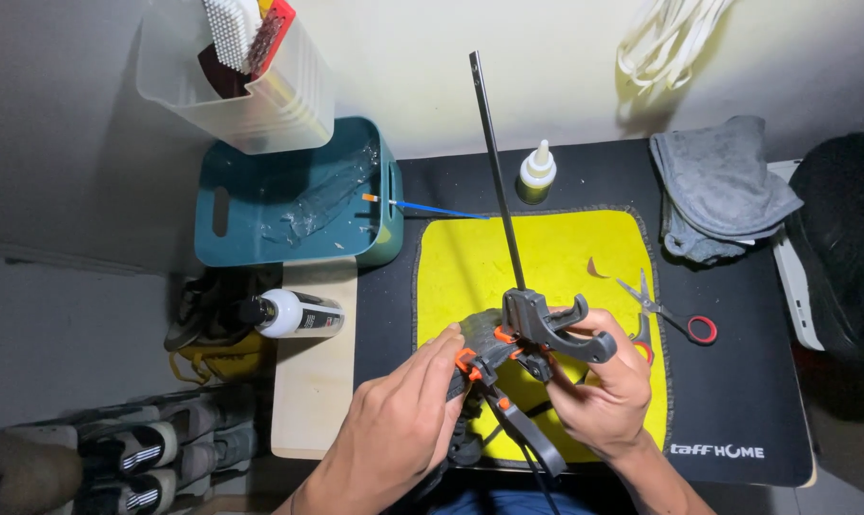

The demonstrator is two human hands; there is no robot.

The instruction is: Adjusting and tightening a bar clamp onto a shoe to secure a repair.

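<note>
While both hands work over the yellow mat (546,257), the bar clamp (546,329) sits at 6 o'clock of it, bar pointing up toward 12. My right hand (604,391) is wrapped on the clamp's grip and trigger, likely to steady it. My left hand (408,410) presses fingertips on a dark shoe (477,336) caught at the orange jaw pads, probably to keep it seated. Both wrists come in from 6, palms angled inward. Glue bottle (537,172) at 12, scissors (670,315) at 3, teal bin (294,195) at 10 off the table (737,401).
</note>
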